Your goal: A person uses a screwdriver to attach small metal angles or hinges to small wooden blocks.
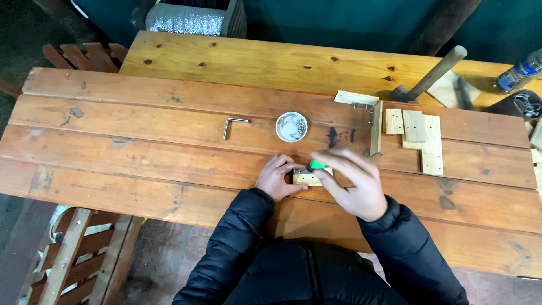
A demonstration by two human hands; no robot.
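We see our left hand [276, 178] pressed on a small wood block [309, 179] just below the middle of the frame, its fingers clenched around the block's left end and holding it down on the table [141, 147]. Our right hand [355, 183] hovers over the block's right end, its fingers grasping a green-handled tool [316, 165] whose tip meets the block's top. Just above the hands sits a small round white dish [292, 126] with small metal pieces in it, and to its left lies a bent metal key [232, 125], well apart from the block. In the right part of the frame lie flat pale wood pieces [420, 135] beside an upright thin slat [376, 129]. In the upper right corner a clear plastic bottle [520, 72] with a blue label lies tilted, and near it a hammer [432, 76] rests on the back plank. The left half of the table is bare boards, open to the left edge; the near edge runs just under our sleeves.
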